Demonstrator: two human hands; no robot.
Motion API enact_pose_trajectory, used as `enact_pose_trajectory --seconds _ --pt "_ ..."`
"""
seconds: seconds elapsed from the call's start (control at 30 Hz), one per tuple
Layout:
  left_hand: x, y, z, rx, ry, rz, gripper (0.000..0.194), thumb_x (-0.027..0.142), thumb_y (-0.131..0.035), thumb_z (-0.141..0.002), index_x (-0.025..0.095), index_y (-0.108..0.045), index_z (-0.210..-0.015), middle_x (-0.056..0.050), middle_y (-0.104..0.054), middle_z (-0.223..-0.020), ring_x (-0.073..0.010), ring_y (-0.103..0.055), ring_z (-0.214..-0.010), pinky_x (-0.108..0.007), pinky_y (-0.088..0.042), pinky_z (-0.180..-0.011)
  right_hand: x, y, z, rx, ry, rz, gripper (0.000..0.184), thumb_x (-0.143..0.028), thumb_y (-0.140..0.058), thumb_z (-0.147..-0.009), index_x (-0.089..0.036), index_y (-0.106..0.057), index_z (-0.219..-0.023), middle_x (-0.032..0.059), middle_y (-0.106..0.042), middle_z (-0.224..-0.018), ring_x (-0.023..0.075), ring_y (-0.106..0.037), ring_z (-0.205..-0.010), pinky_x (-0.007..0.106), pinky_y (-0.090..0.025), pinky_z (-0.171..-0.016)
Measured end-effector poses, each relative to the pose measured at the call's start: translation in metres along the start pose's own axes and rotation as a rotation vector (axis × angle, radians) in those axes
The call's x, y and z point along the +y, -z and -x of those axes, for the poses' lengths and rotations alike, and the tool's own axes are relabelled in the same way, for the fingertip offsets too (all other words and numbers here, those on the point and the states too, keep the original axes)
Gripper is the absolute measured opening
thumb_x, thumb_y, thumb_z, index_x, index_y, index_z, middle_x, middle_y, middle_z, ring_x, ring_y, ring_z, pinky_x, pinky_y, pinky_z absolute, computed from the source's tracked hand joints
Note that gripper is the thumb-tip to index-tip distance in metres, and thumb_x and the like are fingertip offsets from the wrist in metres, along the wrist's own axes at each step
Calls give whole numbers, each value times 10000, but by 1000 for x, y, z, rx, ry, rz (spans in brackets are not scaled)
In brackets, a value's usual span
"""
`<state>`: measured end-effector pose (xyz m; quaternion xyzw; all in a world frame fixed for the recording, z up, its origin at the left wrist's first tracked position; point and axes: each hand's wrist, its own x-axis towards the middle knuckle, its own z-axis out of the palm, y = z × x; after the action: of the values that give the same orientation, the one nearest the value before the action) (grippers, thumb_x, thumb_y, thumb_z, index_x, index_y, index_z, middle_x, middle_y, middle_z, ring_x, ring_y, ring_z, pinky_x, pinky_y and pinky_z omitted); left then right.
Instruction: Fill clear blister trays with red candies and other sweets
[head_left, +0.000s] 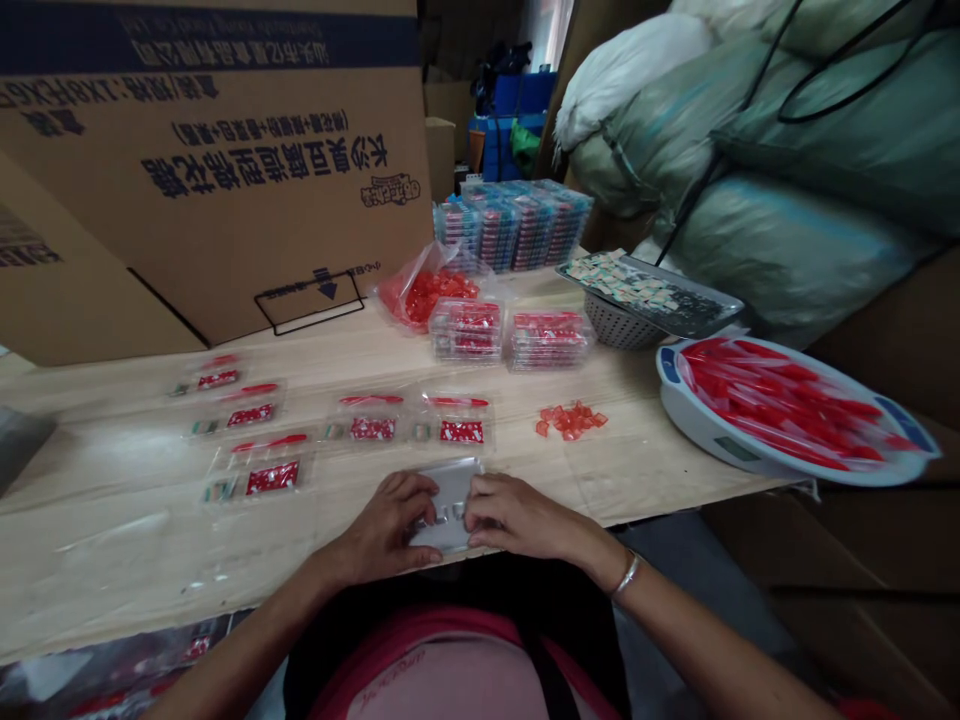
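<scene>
A clear plastic tray [453,482] lies at the table's near edge, and both my hands rest on it. My left hand [390,530] curls over its left side with fingers bent. My right hand [517,518] presses on its right side, fingers together. Beyond the tray lie several filled clear packs [373,420] with red pieces inside. A small heap of loose red pieces [570,420] sits to the right of them.
A large cardboard box [217,170] stands at the back left. Stacks of packed trays [510,222], a bag of red pieces [427,290] and two filled piles [510,335] lie behind. A basket [622,325], a scale with red sticks [787,405] and sacks [787,150] fill the right.
</scene>
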<state>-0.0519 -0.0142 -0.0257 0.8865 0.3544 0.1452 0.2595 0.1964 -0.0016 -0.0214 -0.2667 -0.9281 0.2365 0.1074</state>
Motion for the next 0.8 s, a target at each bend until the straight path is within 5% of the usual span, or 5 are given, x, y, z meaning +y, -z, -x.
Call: enact_pose_trajectory --seconds 0.23,0.4,0.47,0.6,0.8 --pt "4 -5 2 81 -38 -30 306 483 -607 -801 213 -528 -920 -86 -566 -1118 -253 -504 -1059 -405 -417 -917 -41 -7 -2 7 105 503 87 -136 -510 -913 -134 -592 -886 79 -609 -847 205 -538 -804 342 -412 -760" --pt "18 -24 33 510 -117 -177 504 431 -597 -809 229 -387 -1221 -147 -497 -1246 -298 -478 -1134 -478 -383 -948 -45 4 6 120 131 519 85 -125 -502 -888 -156 -558 -831 62 -598 -807 202 -523 -755 337 -398 -704" --pt "22 -36 45 559 -86 -224 678 483 -600 -802 213 -286 -1337 -191 -430 -1341 -331 -431 -1216 -515 -365 -973 -45 11 15 246 114 458 114 -116 -482 -868 -173 -541 -789 44 -584 -759 196 -512 -723 334 -385 -672" --pt "24 -53 48 368 25 -333 962 494 -624 -784 97 -55 -1451 -273 -422 -1379 -372 -434 -1249 -542 -389 -964 -46 27 41 437 81 318 186 -85 -420 -855 -204 -481 -727 9 -539 -660 163 -483 -631 303 -367 -605" --pt "42 -44 46 62 -34 -550 421 140 -403 -919 135 -376 -1340 -149 -617 -1222 -266 -605 -995 -446 -481 -850 -25 41 80 526 -14 88 88 -172 -475 -873 -240 -482 -818 7 -526 -665 158 -520 -583 270 -404 -507"
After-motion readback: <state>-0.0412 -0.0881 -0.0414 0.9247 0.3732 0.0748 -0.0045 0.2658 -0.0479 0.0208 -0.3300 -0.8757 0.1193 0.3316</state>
